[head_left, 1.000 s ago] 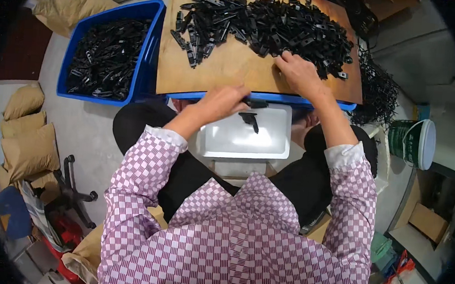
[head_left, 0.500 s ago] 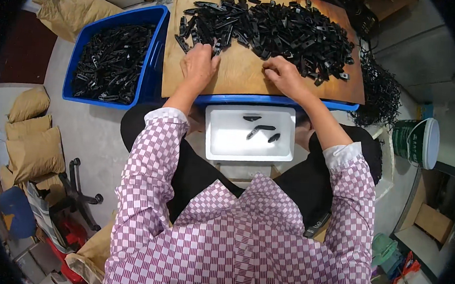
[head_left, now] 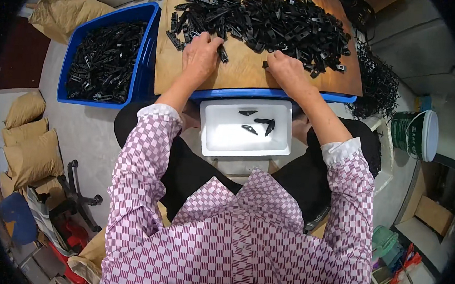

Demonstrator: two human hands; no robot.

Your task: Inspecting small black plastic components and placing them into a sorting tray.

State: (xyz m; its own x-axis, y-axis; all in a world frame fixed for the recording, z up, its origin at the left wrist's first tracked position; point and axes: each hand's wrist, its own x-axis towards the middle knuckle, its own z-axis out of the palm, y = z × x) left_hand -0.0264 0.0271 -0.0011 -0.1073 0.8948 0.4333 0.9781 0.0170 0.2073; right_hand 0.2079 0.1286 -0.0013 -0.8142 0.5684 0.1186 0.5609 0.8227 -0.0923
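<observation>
While both hands work at the near edge of the heap of black pieces (head_left: 293,33) on the wooden board (head_left: 240,79), the likeliest trouble is loose stock sliding where it shouldn't. The left hand (head_left: 200,55) reaches into the heap's left end with its fingers curled down; a long piece (head_left: 222,54) lies right beside its thumb side, and I cannot tell whether the fingers pinch it or merely touch it. Because the pieces there overlap at odd angles, drawing 1 out could drag neighbours along.

The right hand (head_left: 288,72) is bunched, fingers curled in, with a small dark piece (head_left: 265,64) at its fingertips; whether that piece is gripped or just touched is hidden. A weak hold at the tips could let it drop on the board.

Toward the body, the white tray (head_left: 208,143) sits between the knees, just past the board's near edge, with 4 pieces (head_left: 248,112) inside, 2 of them appearing to touch. A piece released short of its rim could fall to the floor, and a sleeve (head_left: 154,137) brushing the tray might tilt it. Left of the board, the blue bin (head_left: 150,57) holds many similar pieces, so a stray could easily blend in.
</observation>
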